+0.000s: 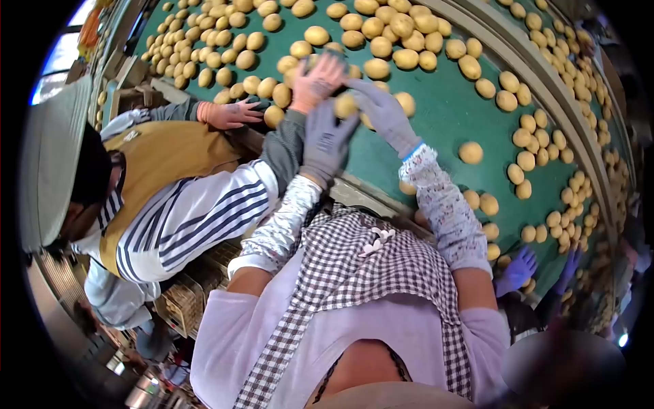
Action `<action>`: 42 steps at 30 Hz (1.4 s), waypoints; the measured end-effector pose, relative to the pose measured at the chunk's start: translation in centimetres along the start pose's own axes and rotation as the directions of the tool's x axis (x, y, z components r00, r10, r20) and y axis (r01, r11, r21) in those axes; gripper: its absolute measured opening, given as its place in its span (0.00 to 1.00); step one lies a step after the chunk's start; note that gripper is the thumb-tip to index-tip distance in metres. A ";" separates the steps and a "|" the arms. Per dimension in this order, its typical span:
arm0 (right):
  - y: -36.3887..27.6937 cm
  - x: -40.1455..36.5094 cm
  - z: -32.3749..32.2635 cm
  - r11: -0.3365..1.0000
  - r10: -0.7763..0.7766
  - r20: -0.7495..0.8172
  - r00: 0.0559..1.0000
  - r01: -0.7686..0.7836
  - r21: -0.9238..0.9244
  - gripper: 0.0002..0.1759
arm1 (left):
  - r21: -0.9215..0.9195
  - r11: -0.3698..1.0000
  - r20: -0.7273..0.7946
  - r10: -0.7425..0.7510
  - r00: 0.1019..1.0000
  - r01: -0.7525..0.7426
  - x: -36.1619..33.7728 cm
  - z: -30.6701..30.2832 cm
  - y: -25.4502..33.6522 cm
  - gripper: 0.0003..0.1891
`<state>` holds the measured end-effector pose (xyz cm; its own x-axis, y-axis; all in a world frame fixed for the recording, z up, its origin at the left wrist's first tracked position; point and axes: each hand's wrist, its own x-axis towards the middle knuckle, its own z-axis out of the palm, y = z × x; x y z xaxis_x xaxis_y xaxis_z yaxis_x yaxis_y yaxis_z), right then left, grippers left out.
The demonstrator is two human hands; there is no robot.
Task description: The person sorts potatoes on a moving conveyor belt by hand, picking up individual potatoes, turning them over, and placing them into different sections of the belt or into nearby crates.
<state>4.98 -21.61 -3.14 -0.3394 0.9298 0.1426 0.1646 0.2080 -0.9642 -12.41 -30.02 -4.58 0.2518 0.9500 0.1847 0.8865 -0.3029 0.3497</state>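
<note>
My left hand (325,142), in a grey glove, is low over the green conveyor belt (443,105) at its near edge, fingers stretched and apart. A slightly blurred yellow potato (345,105) is just beyond its fingertips, between my two hands. My right hand (385,114), also grey-gloved, reaches in from the right with fingers extended beside that potato. I cannot make out a firm grip on it. Another potato (405,103) lies right of my right hand, and a single potato (471,153) is farther right.
On my left, a co-worker's orange-gloved hand (318,83) reaches close past my left hand; their other hand (231,114) rests near the belt edge. Many potatoes (402,26) cover the far belt. A metal rail (518,51) curves behind. Purple-gloved hands (518,271) work at right.
</note>
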 end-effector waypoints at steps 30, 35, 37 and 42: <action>7.0 2.4 -22.6 0.803 -0.001 -0.395 0.919 -0.235 -0.548 0.24 | -0.115 0.988 -0.047 0.101 0.994 -0.106 1.8 -4.3 1.7 0.23; 3.7 0.3 -12.3 0.431 -0.003 -0.382 0.924 -0.344 -0.835 0.25 | -0.264 0.923 0.281 0.353 0.892 -0.281 -2.2 0.2 7.1 0.23; 2.9 -1.5 -10.4 0.761 0.079 -0.100 0.992 -0.124 -0.637 0.24 | -0.151 0.842 0.170 0.539 0.825 -0.519 -3.2 2.1 5.8 0.22; -0.9 -9.1 -12.4 0.925 0.289 -0.249 0.924 -0.337 -0.176 0.20 | -0.075 0.977 0.273 0.212 0.938 -0.199 0.9 -1.4 0.6 0.22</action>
<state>19.45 -26.52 -0.85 -0.0360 0.9952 -0.0915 0.4292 -0.0673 -0.9007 -12.15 -29.49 -2.94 0.5301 0.8479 -0.0037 0.7873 -0.4906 0.3735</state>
